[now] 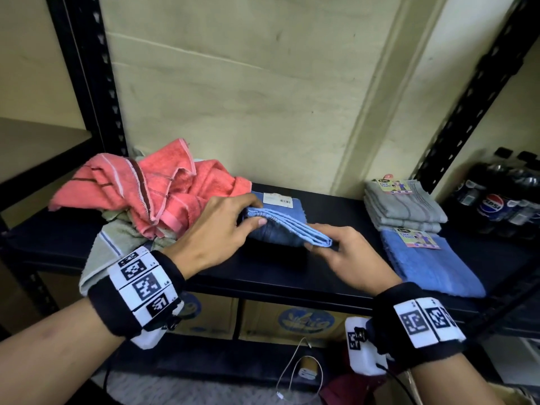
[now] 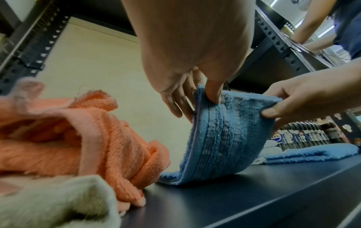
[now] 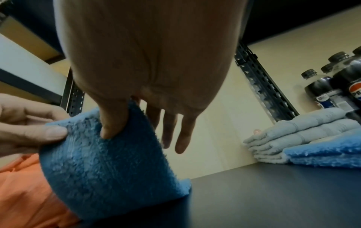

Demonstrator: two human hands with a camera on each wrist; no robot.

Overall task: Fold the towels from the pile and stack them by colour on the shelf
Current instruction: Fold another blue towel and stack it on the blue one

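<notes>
- In the head view we see our left hand (image 1: 217, 229) and right hand (image 1: 344, 254) in the middle of the frame. Each one pinches an end of the folded edge of a blue towel (image 1: 280, 226).
- The blue towel sits on the black shelf (image 1: 336, 276), with a white label on its top.
- At the left of the frame is the pile (image 1: 152, 191): pink towels on top, a pale green one under them hanging over the shelf edge.
- At the right lie grey folded towels (image 1: 406, 209), and a flat blue folded towel (image 1: 432, 264) just in front of them. Both have paper tags, which only this view shows.
- Dark soda bottles (image 1: 502, 197) stand at the far right. Cardboard boxes (image 1: 289, 320) sit below the shelf.
- In the left wrist view we see the blue towel (image 2: 222, 135) from low down. Its held edge is lifted and the rest bends down to the shelf.
- Our left thumb presses the front of the towel, with the fingers (image 2: 175, 101) behind it. Our right hand (image 2: 304, 98) pinches the other corner at the right.
- Another person's arm (image 2: 312, 26) shows at the upper right, only in this view.
- In the right wrist view our right thumb pinches the towel (image 3: 109, 169) top, and the other fingers (image 3: 175, 131) hang straight behind it.
- Our left hand (image 3: 29, 123) pinches the towel at the left edge of the frame.
</notes>
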